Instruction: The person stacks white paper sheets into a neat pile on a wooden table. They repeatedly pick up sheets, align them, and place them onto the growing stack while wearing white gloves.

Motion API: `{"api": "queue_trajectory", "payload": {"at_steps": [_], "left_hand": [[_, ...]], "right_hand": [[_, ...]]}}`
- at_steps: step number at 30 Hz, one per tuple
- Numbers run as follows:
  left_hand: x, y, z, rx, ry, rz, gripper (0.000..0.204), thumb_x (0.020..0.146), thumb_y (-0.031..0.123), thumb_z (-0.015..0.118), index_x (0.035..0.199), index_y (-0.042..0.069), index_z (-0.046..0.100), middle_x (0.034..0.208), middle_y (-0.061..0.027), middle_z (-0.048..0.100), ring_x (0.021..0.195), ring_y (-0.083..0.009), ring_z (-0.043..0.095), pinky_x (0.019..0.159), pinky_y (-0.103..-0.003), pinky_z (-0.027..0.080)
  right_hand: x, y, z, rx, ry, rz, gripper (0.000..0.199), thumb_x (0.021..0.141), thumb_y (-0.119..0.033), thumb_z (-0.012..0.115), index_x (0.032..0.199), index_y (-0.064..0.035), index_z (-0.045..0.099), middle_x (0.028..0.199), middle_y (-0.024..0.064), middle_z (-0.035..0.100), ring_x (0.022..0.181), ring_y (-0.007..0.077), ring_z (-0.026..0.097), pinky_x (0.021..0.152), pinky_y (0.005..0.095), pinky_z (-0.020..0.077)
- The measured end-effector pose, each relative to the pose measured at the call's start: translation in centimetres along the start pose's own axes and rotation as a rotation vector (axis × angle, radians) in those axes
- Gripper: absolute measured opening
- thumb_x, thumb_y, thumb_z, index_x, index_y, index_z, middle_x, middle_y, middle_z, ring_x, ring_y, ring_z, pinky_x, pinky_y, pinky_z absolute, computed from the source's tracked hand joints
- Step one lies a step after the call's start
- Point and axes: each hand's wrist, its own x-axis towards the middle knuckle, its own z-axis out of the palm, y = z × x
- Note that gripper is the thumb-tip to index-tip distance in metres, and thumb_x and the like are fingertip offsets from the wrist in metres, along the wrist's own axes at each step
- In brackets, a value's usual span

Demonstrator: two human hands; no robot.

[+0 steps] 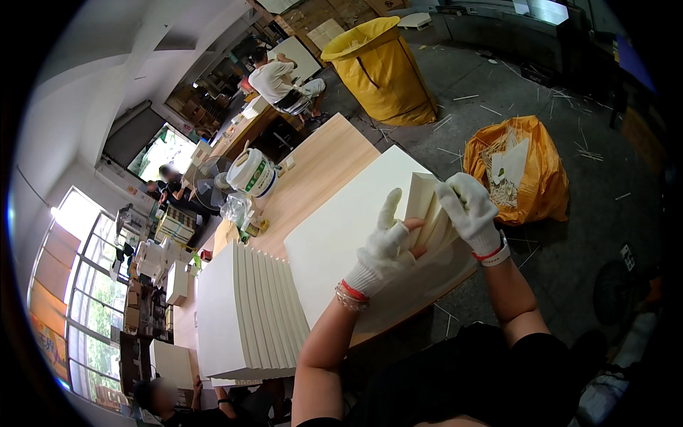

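I hold a white folded cardboard piece [421,191] upright and tilted over the near right part of a large white sheet [341,213]. My left hand [388,248], in a white glove with some bare fingertips, grips its left side; one finger points up along it. The right hand [468,208], gloved too, is closed on the piece's right side with fingers bent. The piece's lower part is partly hidden by my hands. Left of the sheet stands a stack of white cardboard pieces [249,313] with stepped edges.
A white bucket [251,173], a clear plastic bag [236,209] and a fan [213,178] are at the table's far left. Beyond its right edge stand a tall yellow bag [384,75] and an orange sack of scrap strips [548,171]. Other people sit around.
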Motion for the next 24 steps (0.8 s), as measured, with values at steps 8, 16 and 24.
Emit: {"api": "queue_trajectory", "payload": {"at_steps": [8, 16, 24], "left_hand": [[0.54, 0.31, -0.68, 0.004, -0.125, 0.036, 0.044, 0.072, -0.008, 0.067, 0.113, 0.006, 0.062, 0.141, -0.0215, 0.039, 0.117, -0.0332, 0.053, 0.095, -0.036, 0.045], [0.27, -0.46, 0.22, 0.069, 0.043, 0.101, 0.048, 0.068, 0.002, 0.077, 0.112, 0.008, 0.06, 0.135, -0.0202, 0.043, 0.109, -0.0334, 0.057, 0.089, -0.037, 0.049], [0.47, 0.24, -0.65, 0.097, -0.114, 0.08, 0.042, 0.072, -0.008, 0.064, 0.112, 0.004, 0.061, 0.139, -0.0215, 0.04, 0.119, -0.0328, 0.051, 0.095, -0.036, 0.046]], "right_hand": [[-0.17, 0.13, 0.14, 0.041, 0.006, 0.106, 0.012, 0.085, -0.003, 0.057, 0.096, -0.0011, 0.061, 0.076, 0.0112, 0.051, 0.067, 0.0285, 0.053, 0.061, 0.0368, 0.0435], [-0.56, 0.53, 0.37, 0.009, 0.024, 0.05, 0.018, 0.083, 0.0, 0.058, 0.101, -0.0009, 0.061, 0.075, 0.0116, 0.05, 0.066, 0.0286, 0.052, 0.059, 0.037, 0.0442], [-0.21, 0.33, 0.11, -0.01, 0.016, 0.034, 0.009, 0.086, -0.002, 0.059, 0.094, 0.0003, 0.062, 0.073, 0.0109, 0.051, 0.067, 0.0278, 0.053, 0.059, 0.0364, 0.0438]]}}
